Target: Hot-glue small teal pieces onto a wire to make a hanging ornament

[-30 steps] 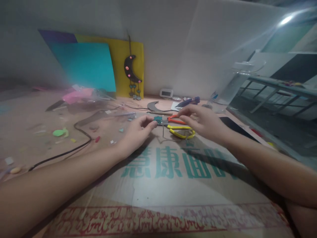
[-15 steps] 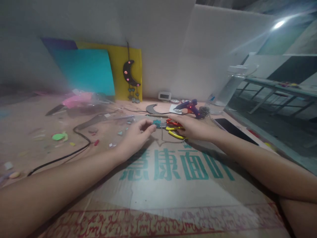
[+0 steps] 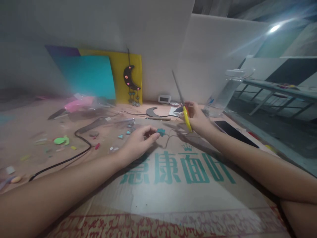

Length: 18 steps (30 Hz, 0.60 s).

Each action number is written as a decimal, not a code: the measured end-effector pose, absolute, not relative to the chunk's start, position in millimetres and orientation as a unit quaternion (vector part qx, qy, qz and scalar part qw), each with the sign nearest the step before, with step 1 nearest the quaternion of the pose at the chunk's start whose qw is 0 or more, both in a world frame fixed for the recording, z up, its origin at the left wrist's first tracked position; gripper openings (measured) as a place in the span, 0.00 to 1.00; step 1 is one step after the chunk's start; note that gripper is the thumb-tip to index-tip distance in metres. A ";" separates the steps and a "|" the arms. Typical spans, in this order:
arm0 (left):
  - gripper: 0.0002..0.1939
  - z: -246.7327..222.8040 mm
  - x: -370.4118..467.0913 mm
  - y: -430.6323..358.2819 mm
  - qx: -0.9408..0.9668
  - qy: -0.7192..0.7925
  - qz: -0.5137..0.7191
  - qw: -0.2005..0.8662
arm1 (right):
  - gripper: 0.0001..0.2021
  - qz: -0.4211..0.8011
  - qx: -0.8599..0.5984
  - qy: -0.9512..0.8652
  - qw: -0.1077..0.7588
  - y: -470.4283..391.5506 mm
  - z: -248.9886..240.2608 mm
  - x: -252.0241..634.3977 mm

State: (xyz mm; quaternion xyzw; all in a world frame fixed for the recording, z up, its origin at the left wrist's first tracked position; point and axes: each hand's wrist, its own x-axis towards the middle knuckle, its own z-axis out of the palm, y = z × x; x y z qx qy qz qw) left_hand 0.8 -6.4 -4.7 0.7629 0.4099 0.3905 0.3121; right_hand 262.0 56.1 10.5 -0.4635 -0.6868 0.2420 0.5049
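Head view check: what've the hands got, and is anything blocked?

– Left hand (image 3: 140, 141) is pinching a little teal piece (image 3: 161, 132) at its fingertips, over the printed cardboard (image 3: 153, 198), thin cord (image 3: 170, 136) right beside it. Right hand (image 3: 198, 119) has scissors (image 3: 186, 117) gripped by the handles, pointing up. That hand hides most of the glue gun (image 3: 178, 110) tbh.

– And around them?

– Grey crescent (image 3: 149, 112) and a stick (image 3: 158, 118) behind the teal piece, white digital clock (image 3: 164, 99) further back. Phone (image 3: 235, 133) by the right forearm, clear jug (image 3: 219, 97) beyond it.
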 end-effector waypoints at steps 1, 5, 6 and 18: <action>0.11 -4.6 0.8 -6.6 0.763 0.411 0.388 0.314 | 0.29 0.241 -0.459 -0.680 0.519 56.4 12.3 262.1; 0.12 -5.2 0.3 -6.4 0.753 0.415 0.394 0.325 | 0.30 0.238 -0.425 -0.695 0.529 46.8 24.5 257.6; 0.12 -5.7 0.0 -5.8 0.749 0.416 0.398 0.327 | 0.30 0.238 -0.421 -0.703 0.521 42.8 28.2 255.6; 0.11 -4.9 -3.0 -0.9 0.673 0.402 0.519 0.341 | 0.19 -0.079 -0.452 -0.808 0.370 39.1 36.9 286.5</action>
